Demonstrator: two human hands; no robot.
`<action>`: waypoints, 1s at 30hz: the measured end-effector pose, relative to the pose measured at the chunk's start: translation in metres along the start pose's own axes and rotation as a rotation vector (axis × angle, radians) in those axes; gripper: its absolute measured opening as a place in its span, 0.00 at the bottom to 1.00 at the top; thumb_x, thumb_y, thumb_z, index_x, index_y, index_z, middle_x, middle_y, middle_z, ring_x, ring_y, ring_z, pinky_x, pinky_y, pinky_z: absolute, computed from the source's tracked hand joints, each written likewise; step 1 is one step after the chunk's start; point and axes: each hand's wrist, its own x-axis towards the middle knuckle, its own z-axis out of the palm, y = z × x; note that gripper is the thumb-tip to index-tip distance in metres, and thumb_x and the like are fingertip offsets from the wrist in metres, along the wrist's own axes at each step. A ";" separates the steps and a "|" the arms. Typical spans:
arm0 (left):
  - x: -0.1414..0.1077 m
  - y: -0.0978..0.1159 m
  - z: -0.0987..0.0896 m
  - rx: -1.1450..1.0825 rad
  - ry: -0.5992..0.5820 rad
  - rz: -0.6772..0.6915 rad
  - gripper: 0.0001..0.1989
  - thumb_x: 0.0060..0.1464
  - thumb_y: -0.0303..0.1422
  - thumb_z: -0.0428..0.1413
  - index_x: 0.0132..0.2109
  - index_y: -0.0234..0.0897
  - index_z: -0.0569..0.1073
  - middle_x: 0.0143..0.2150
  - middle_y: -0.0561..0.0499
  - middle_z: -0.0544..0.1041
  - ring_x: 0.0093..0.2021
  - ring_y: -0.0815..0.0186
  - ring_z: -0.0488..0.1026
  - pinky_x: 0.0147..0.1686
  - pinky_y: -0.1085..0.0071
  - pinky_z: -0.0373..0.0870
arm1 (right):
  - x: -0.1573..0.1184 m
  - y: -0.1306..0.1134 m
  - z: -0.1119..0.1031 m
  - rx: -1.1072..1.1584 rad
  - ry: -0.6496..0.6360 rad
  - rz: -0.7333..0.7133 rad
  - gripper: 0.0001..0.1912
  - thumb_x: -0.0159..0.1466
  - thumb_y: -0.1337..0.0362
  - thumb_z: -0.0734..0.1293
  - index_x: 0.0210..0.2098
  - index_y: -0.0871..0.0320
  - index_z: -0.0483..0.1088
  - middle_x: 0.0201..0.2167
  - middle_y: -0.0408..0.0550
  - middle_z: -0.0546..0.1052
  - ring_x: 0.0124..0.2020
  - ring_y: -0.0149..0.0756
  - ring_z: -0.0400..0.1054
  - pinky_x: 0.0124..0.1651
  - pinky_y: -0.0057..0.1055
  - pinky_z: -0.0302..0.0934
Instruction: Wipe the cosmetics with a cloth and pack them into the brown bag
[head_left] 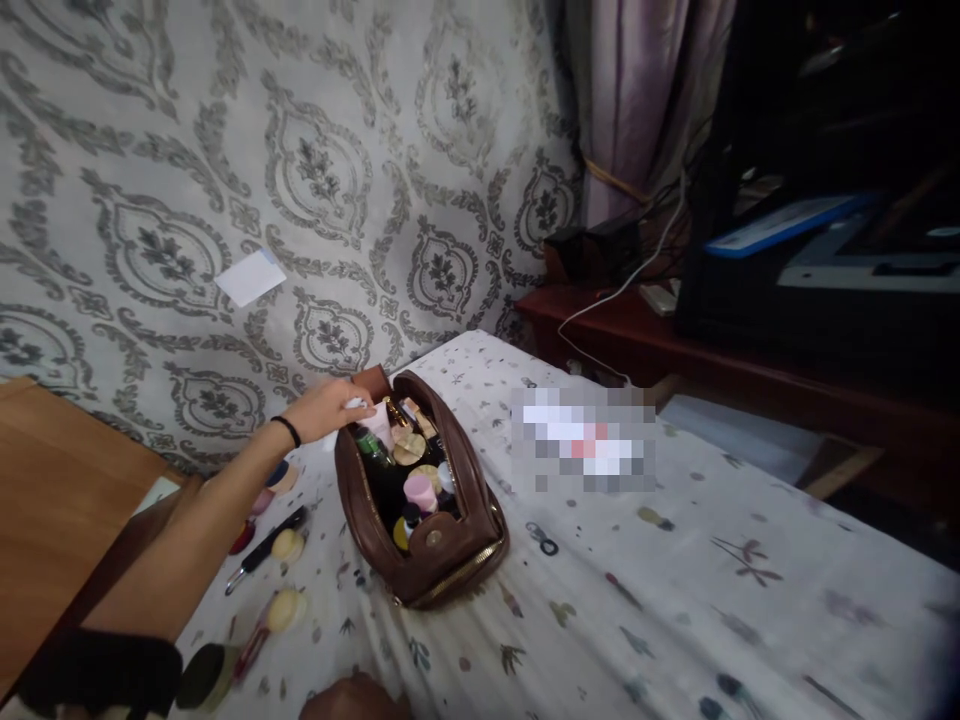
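Note:
My left hand (328,408), with a dark band at the wrist, reaches to the far left rim of a brown toiletry bag (358,515). Its fingers are closed by a small white thing (358,404) that is too small to name. The bag lies unzipped on the patterned sheet. Inside show a pale pink tube (380,428), a green item (371,447), a round tan compact (409,448), a pink-capped container (420,492) and several other cosmetics. I do not see my right hand; a rounded brown shape (356,697) at the bottom edge is unclear.
Left of the bag lie a black-handled tool (271,545), yellowish round items (287,545) and a dark round container (206,672). A wooden panel (71,510) borders the left. To the right are a blurred patch (583,440), a dark red shelf (637,335) and a white cable (626,285).

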 end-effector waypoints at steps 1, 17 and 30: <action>-0.003 0.001 0.000 -0.035 0.038 0.002 0.19 0.56 0.45 0.50 0.39 0.37 0.79 0.33 0.50 0.80 0.33 0.63 0.73 0.35 0.72 0.63 | 0.002 0.001 0.000 -0.008 -0.015 0.013 0.16 0.69 0.56 0.62 0.50 0.60 0.71 0.50 0.47 0.73 0.48 0.44 0.70 0.47 0.40 0.69; -0.146 -0.097 0.072 -0.229 0.096 -0.454 0.18 0.55 0.43 0.48 0.41 0.36 0.76 0.39 0.46 0.81 0.40 0.59 0.77 0.42 0.67 0.71 | 0.000 -0.022 0.002 0.017 0.040 0.344 0.14 0.50 0.75 0.65 0.31 0.58 0.79 0.20 0.38 0.68 0.25 0.27 0.60 0.31 0.23 0.55; -0.219 -0.109 0.176 -0.100 0.077 -0.725 0.17 0.54 0.30 0.52 0.50 0.42 0.73 0.55 0.43 0.76 0.56 0.54 0.72 0.53 0.60 0.68 | 0.006 -0.011 -0.012 0.337 -0.027 0.403 0.17 0.51 0.54 0.71 0.34 0.60 0.72 0.23 0.40 0.70 0.20 0.25 0.63 0.22 0.22 0.54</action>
